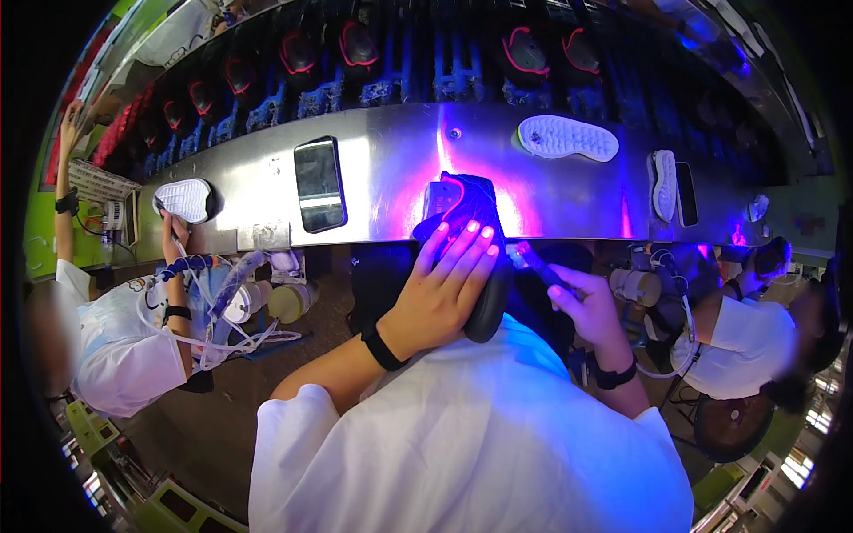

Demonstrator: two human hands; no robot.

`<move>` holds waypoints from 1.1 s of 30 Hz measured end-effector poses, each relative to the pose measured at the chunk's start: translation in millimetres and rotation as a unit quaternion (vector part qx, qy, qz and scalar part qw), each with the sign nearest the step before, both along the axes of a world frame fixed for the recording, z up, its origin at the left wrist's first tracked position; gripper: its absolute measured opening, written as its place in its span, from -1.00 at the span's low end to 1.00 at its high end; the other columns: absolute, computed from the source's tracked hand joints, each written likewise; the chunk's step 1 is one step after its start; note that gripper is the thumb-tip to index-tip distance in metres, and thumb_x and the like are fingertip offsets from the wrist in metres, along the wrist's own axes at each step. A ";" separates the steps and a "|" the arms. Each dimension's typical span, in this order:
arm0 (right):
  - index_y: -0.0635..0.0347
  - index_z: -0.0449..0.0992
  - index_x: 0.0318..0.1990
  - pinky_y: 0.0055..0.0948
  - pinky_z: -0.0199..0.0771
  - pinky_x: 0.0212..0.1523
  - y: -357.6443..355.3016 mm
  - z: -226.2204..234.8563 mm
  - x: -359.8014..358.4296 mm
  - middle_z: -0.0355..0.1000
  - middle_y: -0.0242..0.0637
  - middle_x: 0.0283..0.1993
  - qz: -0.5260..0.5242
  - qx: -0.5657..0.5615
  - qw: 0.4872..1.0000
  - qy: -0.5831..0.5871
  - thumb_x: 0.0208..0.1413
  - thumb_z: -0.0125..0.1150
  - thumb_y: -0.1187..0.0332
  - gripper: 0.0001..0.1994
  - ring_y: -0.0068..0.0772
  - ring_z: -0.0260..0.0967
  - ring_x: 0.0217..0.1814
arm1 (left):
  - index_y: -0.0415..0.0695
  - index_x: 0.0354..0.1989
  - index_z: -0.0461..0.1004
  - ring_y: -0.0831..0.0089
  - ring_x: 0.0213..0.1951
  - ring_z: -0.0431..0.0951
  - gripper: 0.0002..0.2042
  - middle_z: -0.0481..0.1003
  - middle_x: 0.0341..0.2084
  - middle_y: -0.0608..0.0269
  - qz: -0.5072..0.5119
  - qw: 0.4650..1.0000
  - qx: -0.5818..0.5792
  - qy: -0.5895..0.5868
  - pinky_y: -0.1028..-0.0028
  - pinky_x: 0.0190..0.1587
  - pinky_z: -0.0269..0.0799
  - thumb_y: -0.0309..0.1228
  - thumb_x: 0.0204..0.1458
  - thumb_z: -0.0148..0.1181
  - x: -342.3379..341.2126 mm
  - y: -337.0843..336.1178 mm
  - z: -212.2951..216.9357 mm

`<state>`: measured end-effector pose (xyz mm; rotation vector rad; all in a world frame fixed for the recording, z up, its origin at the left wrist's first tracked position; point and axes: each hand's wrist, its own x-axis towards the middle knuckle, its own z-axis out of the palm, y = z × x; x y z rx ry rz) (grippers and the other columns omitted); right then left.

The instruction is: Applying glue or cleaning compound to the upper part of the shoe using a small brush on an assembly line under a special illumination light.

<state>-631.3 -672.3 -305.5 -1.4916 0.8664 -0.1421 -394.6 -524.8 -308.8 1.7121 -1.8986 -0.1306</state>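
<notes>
A dark shoe upper (478, 194), lit purple and pink, stands against the near edge of the metal bench and leans toward my body. My left hand (444, 293) lies over it from the left, fingers stretched across its side and holding it. Just right of the upper, my right hand (591, 306) is closed around a slim dark-handled brush (533, 259), its pale tip pointing at the upper. Whether the tip touches the upper, I cannot tell. A white ridged shoe sole (569, 139) lies beyond, to the right on the bench.
The metal bench (384, 147) carries a dark phone (320, 185), another phone (686, 194) and a sole on edge (663, 185). Behind it, a dark rack (458, 71) holds several red-edged uppers. Co-workers sit left and right; the left one handles a white sole (183, 197).
</notes>
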 end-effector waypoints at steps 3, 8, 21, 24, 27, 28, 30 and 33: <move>0.27 0.51 0.18 -0.61 0.36 -0.32 1.4 4.2 -14.8 0.41 -0.52 -0.40 -0.006 0.000 0.999 -0.036 0.24 0.25 0.34 -0.62 -0.70 0.30 -0.39 | -0.36 0.26 0.28 0.00 0.37 0.24 -0.37 0.31 0.27 -0.15 0.017 1.000 0.004 -0.002 -0.12 0.41 -0.04 -0.36 -0.04 0.17 -10.2 -10.9 8.2; 0.28 0.50 0.19 -0.60 0.36 -0.33 1.2 9.9 -26.6 0.41 -0.51 -0.40 -0.038 0.026 0.998 -0.041 0.24 0.24 0.34 -0.61 -0.69 0.31 -0.40 | -0.37 0.25 0.28 -0.01 0.34 0.29 -0.30 0.30 0.27 -0.20 0.035 0.999 0.006 0.020 -0.15 0.40 -0.06 -0.33 -0.12 0.30 -27.6 -30.6 23.0; 0.27 0.46 0.23 -0.64 0.32 -0.36 17.4 13.0 -61.9 0.41 -0.49 -0.43 -0.112 0.041 0.989 -0.086 0.23 0.26 0.33 -0.56 -0.71 0.28 -0.41 | -0.43 0.18 0.31 0.01 0.23 0.42 -0.24 0.43 0.12 -0.22 0.103 0.994 0.005 -0.045 -0.09 0.40 -0.05 -0.18 -0.19 0.38 -50.3 -84.8 37.5; 0.30 0.49 0.20 -0.63 0.34 -0.30 17.6 21.0 -56.4 0.43 -0.47 -0.39 -0.157 0.019 0.984 -0.080 0.19 0.31 0.39 -0.57 -0.70 0.30 -0.37 | -0.42 0.17 0.32 0.05 0.19 0.45 -0.10 0.44 0.10 -0.20 0.115 0.992 -0.002 -0.055 -0.10 0.39 -0.03 -0.08 -0.34 0.50 -49.1 -98.3 36.7; 0.30 0.52 0.15 -0.61 0.36 -0.25 8.8 33.2 -50.1 0.44 -0.44 -0.37 -0.168 -0.103 0.979 -0.050 0.16 0.34 0.45 -0.60 -0.68 0.33 -0.33 | -0.41 0.16 0.33 0.05 0.19 0.45 -0.07 0.44 0.10 -0.20 0.123 0.992 -0.008 -0.018 -0.10 0.38 -0.03 -0.05 -0.40 0.53 -47.2 -110.9 40.0; 0.30 0.52 0.15 -0.61 0.36 -0.25 3.3 38.3 -48.8 0.44 -0.44 -0.37 -0.170 -0.106 0.979 -0.044 0.16 0.34 0.45 -0.60 -0.68 0.33 -0.33 | -0.46 0.16 0.31 0.01 0.18 0.44 -0.17 0.45 0.06 -0.20 0.111 0.994 0.002 0.003 -0.11 0.38 -0.02 -0.15 -0.25 0.47 -45.5 -113.7 46.3; 0.29 0.54 0.11 -0.58 0.37 -0.24 -9.6 46.8 -44.7 0.47 -0.38 -0.36 -0.136 -0.183 0.974 0.001 0.15 0.34 0.46 -0.63 -0.63 0.35 -0.34 | -0.42 0.15 0.33 0.04 0.18 0.45 -0.13 0.46 0.07 -0.19 0.112 0.994 0.000 0.016 -0.11 0.38 -0.02 -0.11 -0.33 0.51 -39.9 -119.3 41.9; 0.29 0.55 0.09 -0.53 0.39 -0.21 -30.4 51.6 -39.8 0.51 -0.27 -0.33 -0.095 -0.227 0.969 0.029 0.13 0.34 0.46 -0.65 -0.55 0.40 -0.33 | -0.38 0.15 0.35 0.06 0.18 0.46 -0.10 0.47 0.08 -0.17 0.114 0.993 -0.009 0.035 -0.11 0.38 -0.01 -0.09 -0.40 0.53 -27.0 -129.0 35.9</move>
